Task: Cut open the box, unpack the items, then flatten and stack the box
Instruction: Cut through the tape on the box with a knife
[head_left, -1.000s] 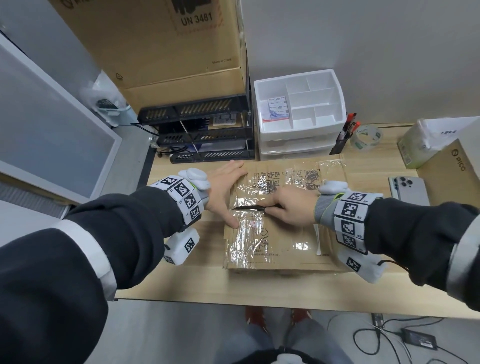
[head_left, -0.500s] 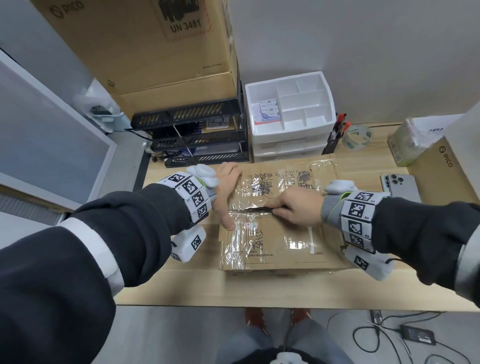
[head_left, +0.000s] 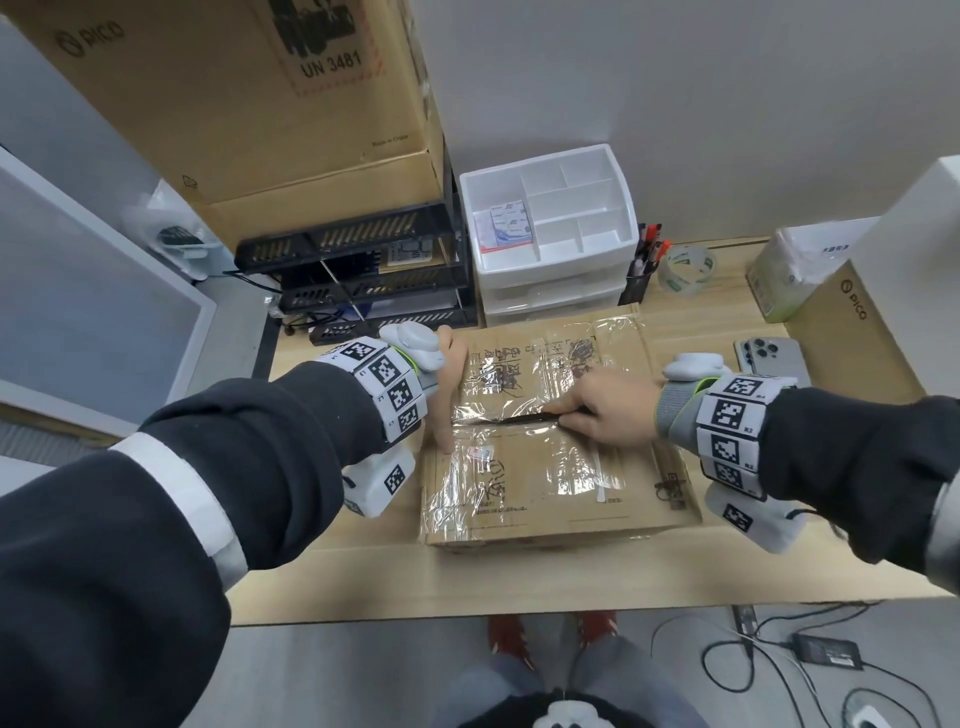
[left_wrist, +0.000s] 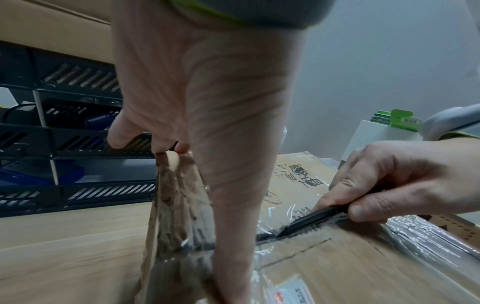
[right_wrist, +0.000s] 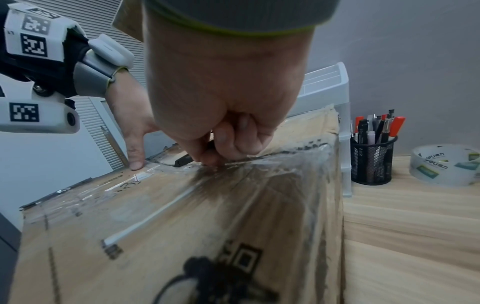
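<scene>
Nearest us on the bench (head_left: 519, 582) lies the box (head_left: 561, 488), flat and low, its top sheathed in glossy clear tape (head_left: 545, 457). Over its middle seam our right hand (head_left: 610, 413) has its grip curled tight round a slim black cutter (left_wrist: 315, 219), thumb and fingers pinching the handle, the tip sunk into the tape where a dark slit opens toward the box's left edge. Our left hand (head_left: 449, 395) holds nothing; its grip is open, fingers straight, the thumb pressing the lid just beside the slit's end and the other fingers reaching along the left edge. We judge the opening cut partly made, with the flaps not yet lifted. That thumb sits close to the blade's line, so a slip on the slick tape could send the point into it; pressing too deep could score whatever is packed beneath, which we cannot see. Farther back stand a white drawer organiser (head_left: 550, 244), a pen cup (right_wrist: 371, 162) and a tape roll (right_wrist: 445, 164), with a phone (head_left: 769, 356) off to the right.
</scene>
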